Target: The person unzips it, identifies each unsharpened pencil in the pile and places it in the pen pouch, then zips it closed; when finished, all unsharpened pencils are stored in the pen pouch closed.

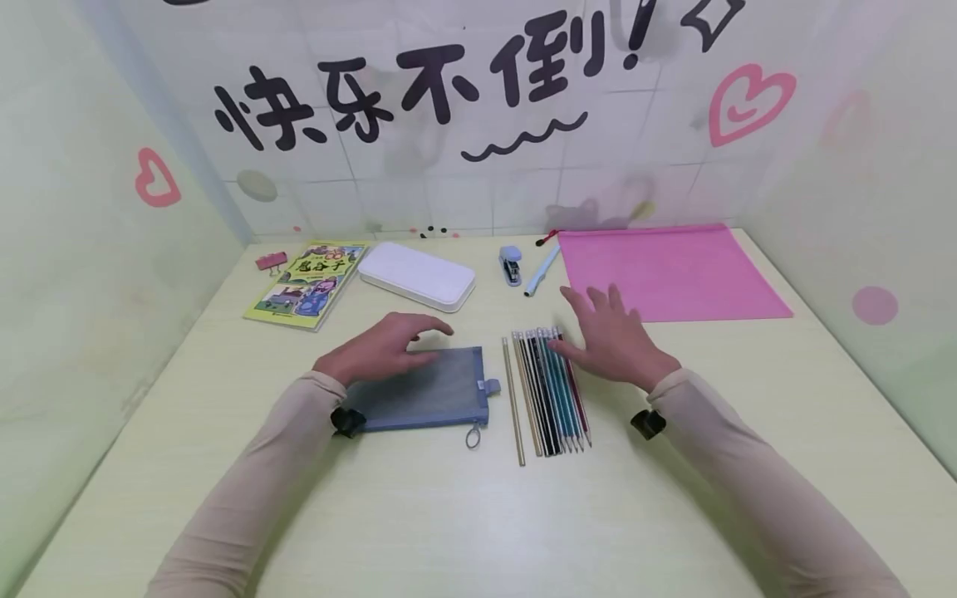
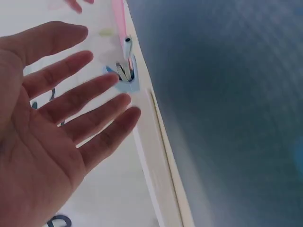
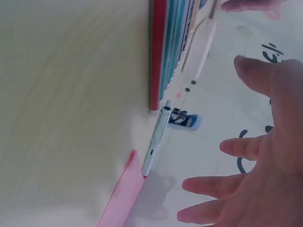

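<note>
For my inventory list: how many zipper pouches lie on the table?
2. The grey-blue mesh pouch lies under the left hand; the pink mesh pouch lies at the far right, beyond the right hand. None seems hidden.

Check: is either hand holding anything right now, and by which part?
Nothing is held. The left hand is open over the mesh pouch; the right hand is open beside the pencils.

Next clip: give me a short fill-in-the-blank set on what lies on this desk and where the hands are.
1. The left hand hovers over the blue-grey mesh ____, fingers spread.
2. The right hand is beside the row of ____, holding nothing.
3. The flat zip folder at the back right is ____ in colour.
4. Between the white case and the pen stands a small blue ____.

Missing words: pouch; pencils; pink; stapler
</note>
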`<state>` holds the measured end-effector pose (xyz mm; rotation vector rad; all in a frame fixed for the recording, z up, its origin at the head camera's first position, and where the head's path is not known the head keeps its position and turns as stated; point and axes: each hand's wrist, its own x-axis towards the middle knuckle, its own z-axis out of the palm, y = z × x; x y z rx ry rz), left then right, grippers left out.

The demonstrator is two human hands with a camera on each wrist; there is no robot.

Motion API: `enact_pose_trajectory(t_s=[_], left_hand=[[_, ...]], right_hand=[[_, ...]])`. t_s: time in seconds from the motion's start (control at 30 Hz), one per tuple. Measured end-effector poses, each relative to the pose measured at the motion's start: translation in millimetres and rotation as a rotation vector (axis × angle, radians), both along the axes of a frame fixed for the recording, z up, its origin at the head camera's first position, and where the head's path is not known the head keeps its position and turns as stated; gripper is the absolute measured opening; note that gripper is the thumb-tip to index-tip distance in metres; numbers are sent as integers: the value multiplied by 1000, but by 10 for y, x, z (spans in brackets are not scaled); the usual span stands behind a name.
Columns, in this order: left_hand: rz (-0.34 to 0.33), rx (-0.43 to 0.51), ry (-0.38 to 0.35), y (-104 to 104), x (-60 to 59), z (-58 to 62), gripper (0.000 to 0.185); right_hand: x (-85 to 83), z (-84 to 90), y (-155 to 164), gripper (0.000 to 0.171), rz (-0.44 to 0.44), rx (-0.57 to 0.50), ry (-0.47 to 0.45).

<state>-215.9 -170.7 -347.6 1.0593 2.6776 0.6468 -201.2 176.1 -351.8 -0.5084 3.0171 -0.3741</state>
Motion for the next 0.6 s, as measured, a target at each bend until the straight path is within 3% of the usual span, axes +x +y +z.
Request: enact_pose_trajectory(t_s=[0.3,0.5,0.6], left_hand=[[-160,-14,-21,310,86,15,39],[-282,-49,-14,407,93,-35,40],[-309,-84,-24,447,98,-51,40]], right_hand=[[199,13,-97,74,114,-188,26],[306,-3,-209,64,190,-248,30],[343,-4,-248,62,201,-274,16]])
